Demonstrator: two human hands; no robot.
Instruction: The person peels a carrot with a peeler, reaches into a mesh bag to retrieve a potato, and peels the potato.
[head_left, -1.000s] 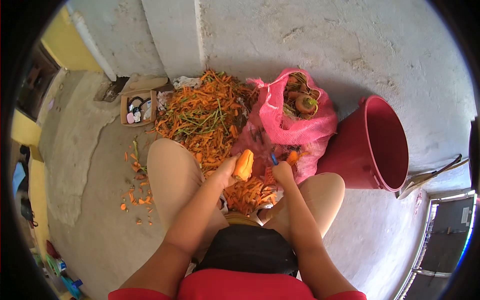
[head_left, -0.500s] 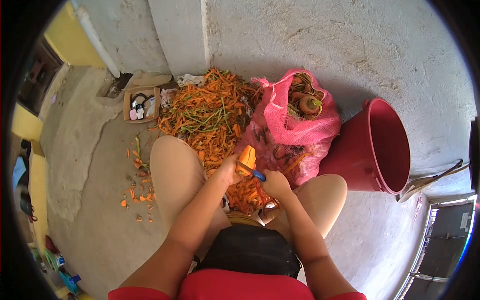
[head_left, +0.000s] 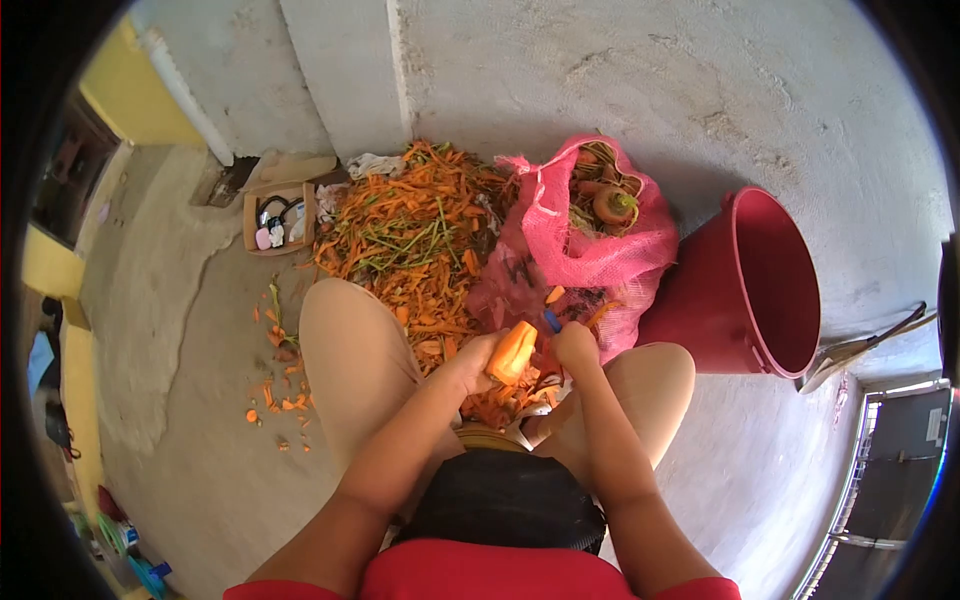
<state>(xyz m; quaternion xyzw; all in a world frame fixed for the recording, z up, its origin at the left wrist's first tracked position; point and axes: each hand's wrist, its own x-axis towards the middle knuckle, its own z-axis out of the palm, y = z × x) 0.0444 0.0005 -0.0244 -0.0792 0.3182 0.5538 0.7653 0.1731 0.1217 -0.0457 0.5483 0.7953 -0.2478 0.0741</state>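
My left hand (head_left: 474, 366) is wrapped round the lower end of a peeled orange carrot (head_left: 513, 352), which is tilted up to the right between my knees. Just right of it, my right hand (head_left: 577, 347) is closed on a blue-handled cutting tool (head_left: 552, 320); its blade cannot be made out. The tool is apart from the carrot. Above the blue part shows a small orange carrot piece (head_left: 555, 294). Beneath both hands lie carrot peelings (head_left: 497, 405) between my legs.
A large heap of carrot peelings and green stalks (head_left: 410, 235) lies against the wall. Beside it stands a pink mesh sack (head_left: 560, 240) with whole carrots (head_left: 613, 206) in its mouth. A tilted dark red bucket (head_left: 690, 310) is at right, a small cardboard box (head_left: 250, 222) at left.
The blue-handled tool has come off the carrot and moved up and right with my right hand. My left hand has shifted the carrot slightly down and right, tilting it more.
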